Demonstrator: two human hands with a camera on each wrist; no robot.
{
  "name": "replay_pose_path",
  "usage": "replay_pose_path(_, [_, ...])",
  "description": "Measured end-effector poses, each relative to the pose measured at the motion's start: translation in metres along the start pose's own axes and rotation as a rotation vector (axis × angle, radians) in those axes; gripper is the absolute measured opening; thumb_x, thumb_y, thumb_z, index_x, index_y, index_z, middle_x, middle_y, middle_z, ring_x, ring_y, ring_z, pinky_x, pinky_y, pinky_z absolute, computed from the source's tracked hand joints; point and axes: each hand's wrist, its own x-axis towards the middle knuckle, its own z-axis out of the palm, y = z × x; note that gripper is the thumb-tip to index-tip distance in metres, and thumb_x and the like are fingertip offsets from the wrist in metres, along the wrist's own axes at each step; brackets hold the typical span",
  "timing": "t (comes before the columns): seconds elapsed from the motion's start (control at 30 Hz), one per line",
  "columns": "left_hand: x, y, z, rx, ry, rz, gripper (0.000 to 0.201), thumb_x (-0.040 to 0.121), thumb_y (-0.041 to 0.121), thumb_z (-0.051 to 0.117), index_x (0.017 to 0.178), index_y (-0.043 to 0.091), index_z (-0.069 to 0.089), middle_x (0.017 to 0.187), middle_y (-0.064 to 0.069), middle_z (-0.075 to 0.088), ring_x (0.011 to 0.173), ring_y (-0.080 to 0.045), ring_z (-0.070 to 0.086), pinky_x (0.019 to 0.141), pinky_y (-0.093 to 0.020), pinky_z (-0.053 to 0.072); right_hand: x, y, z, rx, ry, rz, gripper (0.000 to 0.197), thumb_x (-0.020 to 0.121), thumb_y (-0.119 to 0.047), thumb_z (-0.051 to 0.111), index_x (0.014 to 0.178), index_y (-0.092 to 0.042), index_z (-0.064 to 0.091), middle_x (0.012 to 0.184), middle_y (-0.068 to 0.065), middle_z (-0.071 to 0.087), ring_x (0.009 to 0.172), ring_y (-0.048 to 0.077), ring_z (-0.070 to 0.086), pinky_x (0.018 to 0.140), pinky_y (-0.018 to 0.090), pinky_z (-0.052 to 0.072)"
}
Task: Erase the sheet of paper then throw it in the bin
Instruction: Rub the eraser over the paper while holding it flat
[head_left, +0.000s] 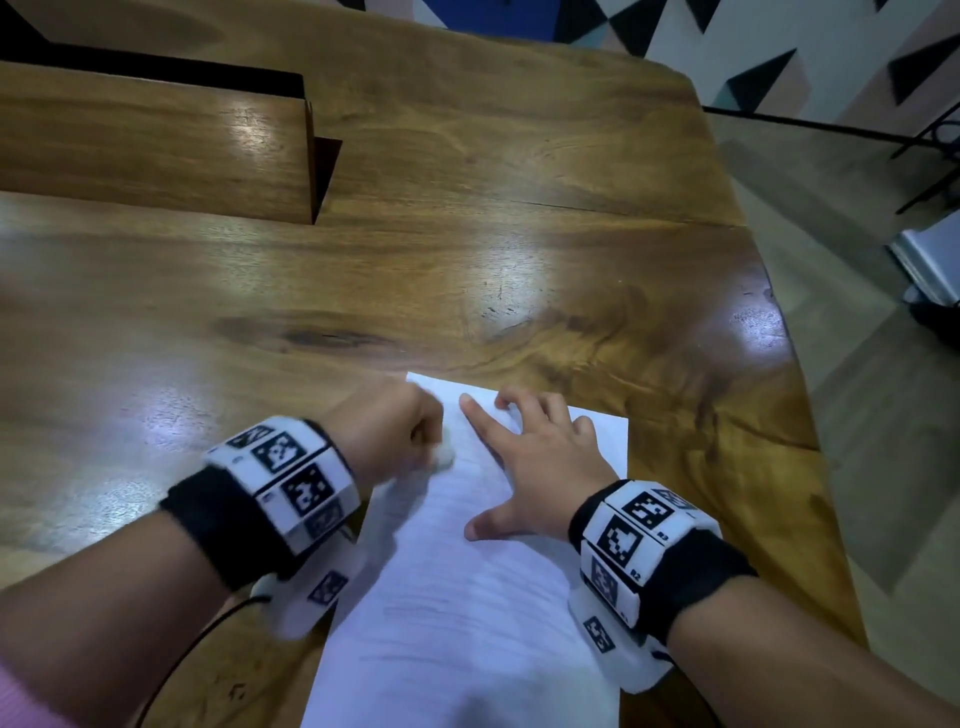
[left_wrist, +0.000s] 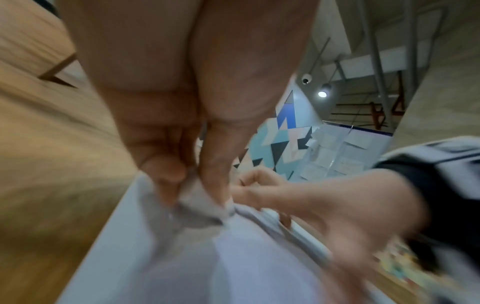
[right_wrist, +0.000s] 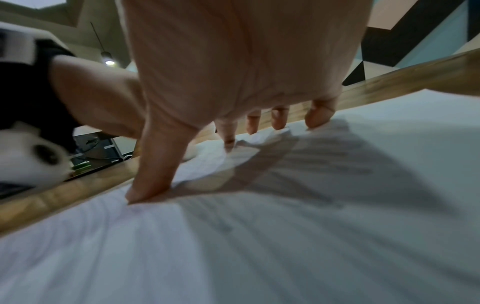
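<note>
One wooden table (head_left: 519, 218), and one sheet of paper (head_left: 467, 597) lies at its near edge by the right-hand corner. The right hand (head_left: 540, 462) is spread flat on it, fingers straight, likely pinning it against the rubbing. The left hand (head_left: 395, 431) pinches one small white eraser (head_left: 444, 457), down on the sheet's far left corner. No bin in view.

We are seeing bare desk (head_left: 519, 270) lying open beyond and left of the sheet of paper (head_left: 467, 597). A raised wooden divider (head_left: 156, 150) is standing at far left. Our right hand (head_left: 540, 457) is covering the sheet's upper right; our left hand (head_left: 395, 431) is crowding its upper left edge.
</note>
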Motion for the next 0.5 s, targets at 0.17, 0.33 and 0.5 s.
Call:
replay_pose_path(0.17, [0.019,0.009,-0.006,0.016,0.113,-0.07,0.003,0.078,0.014,0.064,0.079,0.012,0.061,0.072,0.0,0.056,0.073,-0.018,0.05,0.059,-0.023,0.037,-0.001,-0.001,0.0,0.012,0.006,0.007,0.121,0.061,-0.071,0.069,0.149,-0.037,-0.006,0.146,-0.008,0.007,0.131,0.019,0.008,0.099,0.038,0.023])
replay_pose_path(0.33, [-0.011,-0.005,0.017,0.026,-0.009,-0.041,0.039,0.075,0.01,0.064,0.049,0.027,0.04,0.059,0.012,0.045,0.066,-0.014,0.045,0.05,-0.014,0.029,-0.006,-0.002,0.003,0.044,0.016,-0.003,0.124,0.06,-0.067,0.073,0.151,-0.033,-0.005,0.144,-0.01,0.008,0.129,0.016,0.008,0.097,0.035,0.024])
replay_pose_path(0.5, [-0.02,-0.009,0.011,0.027,0.04,-0.032,0.02,0.076,0.007,0.061,0.066,0.021,0.052,0.077,0.0,0.054,0.077,-0.018,0.051,0.057,-0.021,0.035,-0.013,-0.011,0.01,0.049,0.018,0.014,0.126,0.06,-0.068,0.072,0.15,-0.03,-0.007,0.145,-0.008,0.005,0.13,0.019,0.01,0.1,0.037,0.026])
